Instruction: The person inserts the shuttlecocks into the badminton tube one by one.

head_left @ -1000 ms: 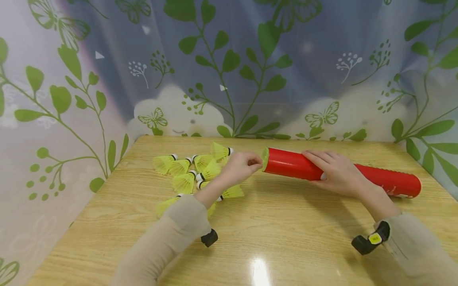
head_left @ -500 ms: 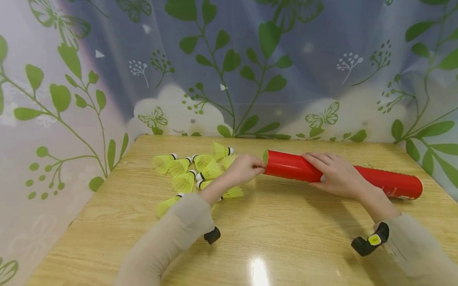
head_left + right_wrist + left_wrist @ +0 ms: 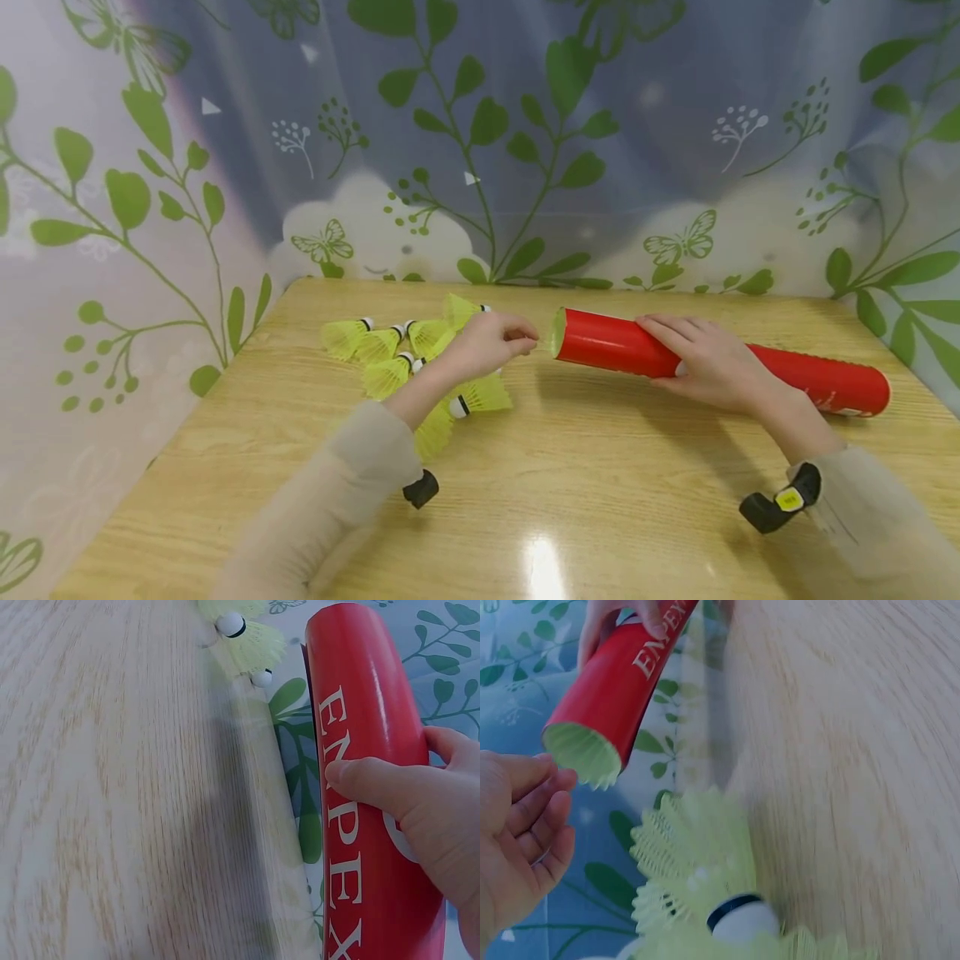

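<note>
My right hand grips a long red shuttlecock tube from above, thumb on the near side and fingers over the far side. The tube lies at a slant, its open end toward the left. Pale yellow-green shuttlecock skirts show inside the tube's mouth in the left wrist view. Just left of that mouth is my left hand, with fingers loosely bent and nothing seen in them. Below it, a heap of yellow shuttlecocks with white, black-banded caps lies on the table, partly hidden by my left hand and forearm.
The wooden table reaches back to a hanging curtain printed with leaves and butterflies. One shuttlecock lies at the near right of the heap. The tube's far end points toward the table's right side.
My left hand went in to the tube's mouth, then drew back a little to the left. More of the near-right shuttlecock now shows. The right hand keeps its grip, nearly still.
</note>
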Action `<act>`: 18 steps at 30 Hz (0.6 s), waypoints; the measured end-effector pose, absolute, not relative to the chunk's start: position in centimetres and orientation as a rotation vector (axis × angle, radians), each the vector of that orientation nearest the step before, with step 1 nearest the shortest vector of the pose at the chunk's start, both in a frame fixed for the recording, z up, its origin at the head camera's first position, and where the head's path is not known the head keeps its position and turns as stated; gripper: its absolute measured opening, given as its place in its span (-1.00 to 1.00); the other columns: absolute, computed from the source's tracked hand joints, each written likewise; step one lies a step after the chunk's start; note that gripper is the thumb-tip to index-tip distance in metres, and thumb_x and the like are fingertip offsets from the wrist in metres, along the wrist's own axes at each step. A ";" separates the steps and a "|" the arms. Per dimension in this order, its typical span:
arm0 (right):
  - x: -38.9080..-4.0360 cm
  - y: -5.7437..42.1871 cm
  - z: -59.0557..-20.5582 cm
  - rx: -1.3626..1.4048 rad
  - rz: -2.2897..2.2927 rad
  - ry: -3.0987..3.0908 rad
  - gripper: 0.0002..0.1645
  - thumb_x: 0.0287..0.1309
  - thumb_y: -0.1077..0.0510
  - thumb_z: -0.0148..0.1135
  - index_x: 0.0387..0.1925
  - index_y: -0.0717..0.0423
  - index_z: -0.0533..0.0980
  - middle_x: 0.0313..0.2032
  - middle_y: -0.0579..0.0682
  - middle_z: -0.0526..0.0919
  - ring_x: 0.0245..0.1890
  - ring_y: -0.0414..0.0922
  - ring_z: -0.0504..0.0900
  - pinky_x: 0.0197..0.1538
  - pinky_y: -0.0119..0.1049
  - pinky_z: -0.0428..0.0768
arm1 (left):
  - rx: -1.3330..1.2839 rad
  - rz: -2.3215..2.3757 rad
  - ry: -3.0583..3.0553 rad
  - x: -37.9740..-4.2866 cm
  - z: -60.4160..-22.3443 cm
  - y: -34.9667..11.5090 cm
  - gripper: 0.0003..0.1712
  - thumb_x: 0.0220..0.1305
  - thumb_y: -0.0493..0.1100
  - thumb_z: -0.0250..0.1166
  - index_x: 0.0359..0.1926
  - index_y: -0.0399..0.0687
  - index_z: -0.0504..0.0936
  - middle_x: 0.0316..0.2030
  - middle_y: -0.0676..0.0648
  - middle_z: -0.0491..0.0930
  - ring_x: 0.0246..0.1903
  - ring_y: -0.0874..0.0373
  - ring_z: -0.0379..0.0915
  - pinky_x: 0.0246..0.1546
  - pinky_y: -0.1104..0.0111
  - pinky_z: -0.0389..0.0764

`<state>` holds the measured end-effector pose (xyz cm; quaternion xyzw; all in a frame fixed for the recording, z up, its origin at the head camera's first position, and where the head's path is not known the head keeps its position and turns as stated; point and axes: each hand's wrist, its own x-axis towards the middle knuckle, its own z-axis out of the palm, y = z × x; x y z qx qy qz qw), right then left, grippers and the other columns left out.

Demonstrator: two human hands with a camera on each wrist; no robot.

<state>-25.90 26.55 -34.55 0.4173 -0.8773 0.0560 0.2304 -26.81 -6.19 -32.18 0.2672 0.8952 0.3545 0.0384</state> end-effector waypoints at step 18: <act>-25.8 26.6 -34.5 1.145 0.117 -2.400 0.06 -0.39 0.05 0.57 0.24 0.19 0.29 0.07 0.18 0.46 -0.07 0.17 0.47 -0.04 0.13 0.42 | 0.956 0.682 2.728 -26.4 -33.2 -9.9 -0.67 0.23 -0.15 0.26 0.00 -0.14 0.60 -0.14 -0.06 0.59 -0.27 0.18 0.45 -0.25 0.36 0.47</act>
